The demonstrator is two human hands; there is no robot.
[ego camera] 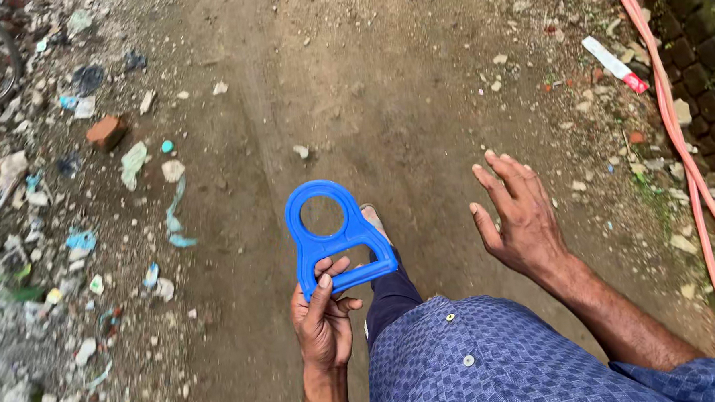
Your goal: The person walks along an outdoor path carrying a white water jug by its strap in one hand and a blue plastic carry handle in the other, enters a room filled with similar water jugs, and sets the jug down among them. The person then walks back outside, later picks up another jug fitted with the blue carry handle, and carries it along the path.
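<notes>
On the dirt path (353,89), near the middle of the view, the left hand (324,323) holds a blue plastic handle (332,236) by its lower grip bar, fingers and thumb closed around it. This handle has a round ring at the top and a slot below, and it is up in the air over the ground. To the right, the right hand (519,218) is empty, with the fingers spread wide, and touches nothing. Behind the handle a foot in a sandal (373,218) is partly hidden, so I cannot tell its shape well. Along the left side lie much litter, stones and a piece of red brick (105,132). At the right edge an orange hose (680,139) runs beside a dark stone wall (708,41), and a white wrapper (613,64) lies near it. Both forearms are cut off by the blue patterned shirt (493,364) at the bottom.
</notes>
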